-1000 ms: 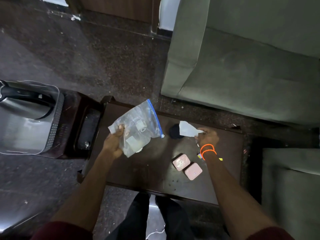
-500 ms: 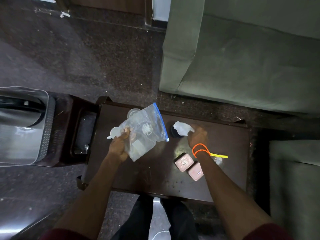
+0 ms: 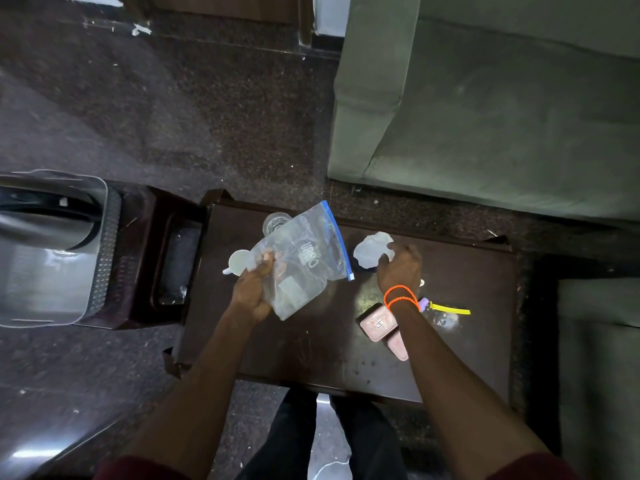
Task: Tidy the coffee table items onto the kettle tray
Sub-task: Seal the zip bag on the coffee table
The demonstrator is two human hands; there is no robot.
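Two hands over the dark coffee table (image 3: 311, 348), one bag lifted.

Sofa (image 3: 485, 116) sits beyond the table's far edge, floor strip between; near half of the tabletop is bare. Count: 1 clear zip bag (image 3: 304, 261), 1 glass (image 3: 275, 221), 1 white cup (image 3: 239, 261), 2 pink cases (image 3: 378, 322), 1 yellow strip (image 3: 450, 309). Left hand (image 3: 252, 289) is clamped on the bag's lower edge, held above the table. Right hand (image 3: 400, 268) has fingers curled on crumpled white paper (image 3: 372, 249) near the far edge.

Counts: one zip bag (image 3: 304, 258) in left-hand grip; two pink cases (image 3: 378, 323) below right wrist; possibly one glass (image 3: 275, 221).
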